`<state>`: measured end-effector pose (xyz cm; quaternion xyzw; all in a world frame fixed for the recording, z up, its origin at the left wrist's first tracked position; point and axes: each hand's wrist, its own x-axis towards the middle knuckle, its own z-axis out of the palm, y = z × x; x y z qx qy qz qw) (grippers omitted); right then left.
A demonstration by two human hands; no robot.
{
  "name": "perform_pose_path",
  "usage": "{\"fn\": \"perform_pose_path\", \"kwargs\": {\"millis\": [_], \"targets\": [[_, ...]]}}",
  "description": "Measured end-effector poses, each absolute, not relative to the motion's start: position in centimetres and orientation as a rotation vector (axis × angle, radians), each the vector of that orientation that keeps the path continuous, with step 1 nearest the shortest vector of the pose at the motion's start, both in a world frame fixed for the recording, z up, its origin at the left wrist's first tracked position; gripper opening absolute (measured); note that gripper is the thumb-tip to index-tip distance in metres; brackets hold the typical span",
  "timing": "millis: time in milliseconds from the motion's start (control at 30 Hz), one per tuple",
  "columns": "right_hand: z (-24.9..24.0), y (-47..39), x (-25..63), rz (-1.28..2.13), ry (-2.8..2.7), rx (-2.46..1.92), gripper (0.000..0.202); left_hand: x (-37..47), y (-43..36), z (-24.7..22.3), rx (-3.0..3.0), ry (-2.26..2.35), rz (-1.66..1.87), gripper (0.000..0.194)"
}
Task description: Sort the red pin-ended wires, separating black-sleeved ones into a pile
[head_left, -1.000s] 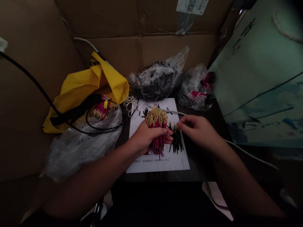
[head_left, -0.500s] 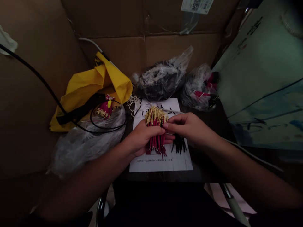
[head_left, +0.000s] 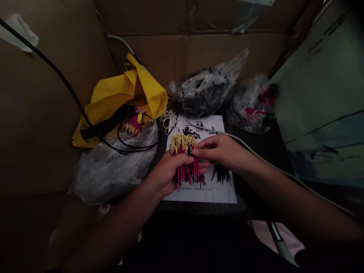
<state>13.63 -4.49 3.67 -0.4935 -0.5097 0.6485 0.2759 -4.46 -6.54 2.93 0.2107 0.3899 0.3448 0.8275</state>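
A thick bundle of red and black wires [head_left: 186, 167] with gold-coloured pin ends on top rests in my left hand [head_left: 167, 172]. My left thumb lies across its front, the fingers behind it. At the bundle's right edge, just under the gold ends, my right hand [head_left: 222, 151] has thumb and index finger pinched together; whether a single wire is between them is too small to make out. Below both hands lies a printed white sheet [head_left: 222, 195]. Short black pieces [head_left: 222, 173] lie on it beside my right hand, and small black bits [head_left: 189, 131] lie farther back.
A yellow bag [head_left: 113, 91] and a crumpled clear plastic bag [head_left: 113, 170] are at left, with another wire bundle [head_left: 135, 125] between. Two plastic bags [head_left: 204, 91] stand at the back. White rubber bands [head_left: 169, 117] lie near the sheet. A pale cable [head_left: 244, 142] crosses at right.
The view has shifted, so the background sits farther right. The bundle has tilted slightly and moved a little left over the sheet. Both hands keep nearly the same grip.
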Motion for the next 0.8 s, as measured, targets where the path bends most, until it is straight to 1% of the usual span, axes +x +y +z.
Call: {"fn": "perform_pose_path", "kwargs": {"millis": [133, 367, 500, 667, 800], "targets": [[3.9, -4.5, 13.6, 1.675, -1.396, -1.381, 0.022, -4.1, -7.0, 3.0, 0.490, 0.836, 0.784, 0.039], [4.1, -4.6, 13.2, 1.628, -1.287, -1.448, 0.020, -3.8, -7.3, 2.9, 0.504, 0.890, 0.844, 0.051], [4.2, -4.6, 13.1, 1.633, -1.331, -1.439, 0.018, -3.8, -7.5, 2.5, 0.502, 0.894, 0.869, 0.045], [4.7, -4.6, 13.2, 1.571, -1.453, -1.478, 0.024, -3.9, -7.8, 2.3, 0.522, 0.947, 0.896, 0.040], [4.8, -4.5, 13.4, 1.596, -1.516, -1.465, 0.027, -4.0, -7.9, 2.3, 0.539, 0.961, 0.923, 0.036]]}}
